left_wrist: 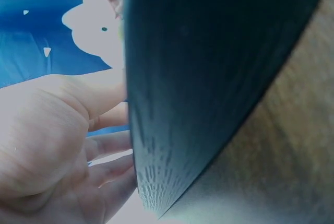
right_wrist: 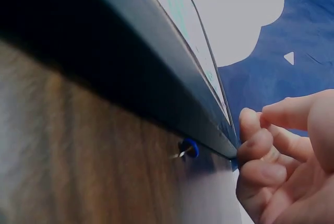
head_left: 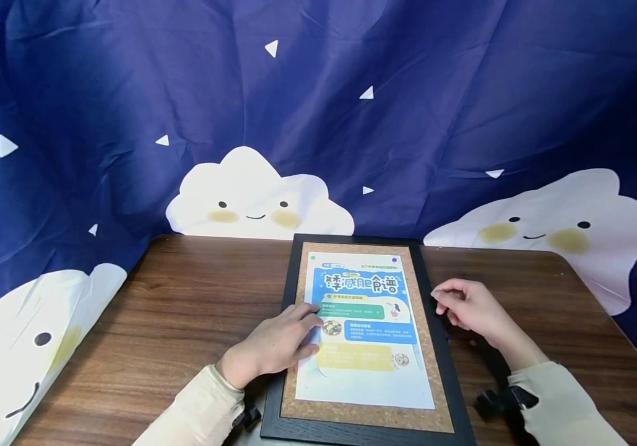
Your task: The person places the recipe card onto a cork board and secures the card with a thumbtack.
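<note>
A printed poster (head_left: 365, 387) with blue, green and yellow panels lies on a black-framed cork board (head_left: 368, 418). A green pin (head_left: 313, 257) sits at its top left corner and a purple pin (head_left: 394, 260) at its top right. My left hand (head_left: 279, 337) rests across the board's left edge, fingers extended onto the poster. Beside the right edge, my right hand (head_left: 465, 306) has curled fingers, thumb and index tips together; whether anything is between them is hidden. Below it, a blue pushpin (right_wrist: 189, 148) lies on the table with its metal point showing.
Near the blue pin lies a small orange-brown piece (head_left: 473, 342), too small to make out. The brown wooden table (head_left: 195, 297) extends to both sides of the board. Behind it hangs a dark blue curtain (head_left: 307, 111) with white clouds and triangles.
</note>
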`<state>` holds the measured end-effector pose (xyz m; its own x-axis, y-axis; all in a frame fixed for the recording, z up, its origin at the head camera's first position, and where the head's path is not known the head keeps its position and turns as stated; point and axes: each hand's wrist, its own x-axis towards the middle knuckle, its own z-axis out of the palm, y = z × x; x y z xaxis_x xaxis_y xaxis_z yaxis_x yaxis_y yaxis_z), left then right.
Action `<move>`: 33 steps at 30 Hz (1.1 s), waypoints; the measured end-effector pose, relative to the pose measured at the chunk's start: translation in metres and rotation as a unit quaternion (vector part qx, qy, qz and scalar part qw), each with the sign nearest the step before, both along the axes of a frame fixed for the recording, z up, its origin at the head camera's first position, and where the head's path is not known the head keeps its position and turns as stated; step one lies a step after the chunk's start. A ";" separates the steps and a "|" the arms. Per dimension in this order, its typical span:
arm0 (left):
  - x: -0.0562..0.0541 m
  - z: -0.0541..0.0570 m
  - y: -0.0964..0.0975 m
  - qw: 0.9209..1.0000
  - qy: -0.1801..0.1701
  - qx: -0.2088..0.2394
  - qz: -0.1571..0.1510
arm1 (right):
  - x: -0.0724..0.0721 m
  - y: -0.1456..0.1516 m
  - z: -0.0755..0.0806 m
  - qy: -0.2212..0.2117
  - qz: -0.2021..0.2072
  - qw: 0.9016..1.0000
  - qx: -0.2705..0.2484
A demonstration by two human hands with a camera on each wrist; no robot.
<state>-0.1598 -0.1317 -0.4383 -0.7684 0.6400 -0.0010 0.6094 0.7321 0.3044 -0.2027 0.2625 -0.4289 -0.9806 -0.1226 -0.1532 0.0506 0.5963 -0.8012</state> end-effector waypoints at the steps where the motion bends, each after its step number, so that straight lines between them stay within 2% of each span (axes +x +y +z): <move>1: 0.000 0.000 0.000 1.000 0.000 0.000 0.000 | 0.002 0.001 0.000 0.002 0.001 1.000 0.010; 6: 0.000 0.000 0.000 1.000 -0.001 0.004 -0.001 | 0.011 0.007 -0.004 0.013 0.010 0.998 0.063; 11: 0.000 0.000 0.000 1.000 -0.002 0.006 -0.001 | 0.017 0.011 -0.006 0.024 0.026 0.995 0.095; 16: 0.000 0.000 0.000 1.000 0.001 0.006 -0.002 | 0.019 0.014 -0.008 0.051 0.043 0.986 0.152; 19: 0.000 0.001 0.000 1.000 0.004 0.007 -0.003 | 0.020 0.015 -0.009 0.052 0.042 0.982 0.176; 27: 0.001 0.002 0.000 1.000 -0.001 0.007 -0.001 | 0.025 0.013 -0.008 0.039 0.043 0.982 0.178; 33: 0.001 0.001 0.000 1.000 0.001 0.007 -0.001 | 0.028 0.012 -0.011 0.051 0.051 0.981 0.179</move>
<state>-0.1588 -0.1313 -0.4376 -0.7667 0.6420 0.0092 0.6119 0.7263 0.3130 -0.1744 0.2745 -0.4403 -0.9783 -0.1779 -0.1062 -0.0941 0.8382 -0.5371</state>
